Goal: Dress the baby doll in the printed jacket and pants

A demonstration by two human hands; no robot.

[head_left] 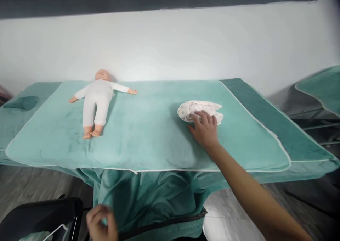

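On the right half of the teal-covered bed lies a folded white cloth item point(199, 108) with a faint print, its two pointed ends toward the right. My right hand point(205, 129) reaches over it from the front. Its fingers are bent and apart, their tips resting on the near side of the cloth, while the thumb points left beside it. Low at the front edge, my left hand point(102, 222) is loosely curled and slightly blurred; nothing shows in it. A baby doll point(98, 95) in a white suit lies face up on the left, arms spread, feet toward me.
A teal sheet with white piping point(148, 138) covers the bed point(281, 127), which stands against a white wall. A black chair point(53, 212) is at the lower left, and a white round seat point(225, 212) at the lower right. Another teal-covered surface point(324, 88) stands far right.
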